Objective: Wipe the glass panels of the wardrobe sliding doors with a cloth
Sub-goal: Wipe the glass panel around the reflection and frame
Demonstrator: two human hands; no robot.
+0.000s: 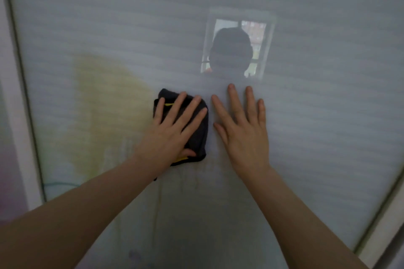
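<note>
- Frosted glass panel (306,137) filling nearly the whole view, pale grey-white, faint horizontal banding across it.
- Left hand (172,135) flat on a dark cloth (200,135), fingers spread wide, palm pressing the cloth against the panel; not gripping or pinching, just pinning it down.
- Cloth folded into a rough square, near-black with a thin yellow edge trim showing between the fingers and below the thumb; sits at about mid-height of the panel, somewhat left of the panel's centre.
- Right hand (242,135) just right of the cloth, bare on the glass, fingers splayed and extended upward, palm apparently flat to the surface; holding nothing. Index finger close to the cloth's right edge, contact between them unclear.
- Both forearms bare, reaching in from the bottom corners toward the cloth.
- Above the cloth and slightly right: reflection of a bright window (237,46) in the panel, with a dark head silhouette in front of it.
- Left of the cloth: a blurry yellowish patch (105,94) seen through or on the glass; cannot tell which.
- Further left of the cloth: dark slim door frame (21,72) running top to bottom, a pale surface beyond it.
- Down and far right of the cloth: another frame edge (376,220) crossing the corner at a slant.
- Below the cloth: faint vertical streaks on the glass, blurred.
</note>
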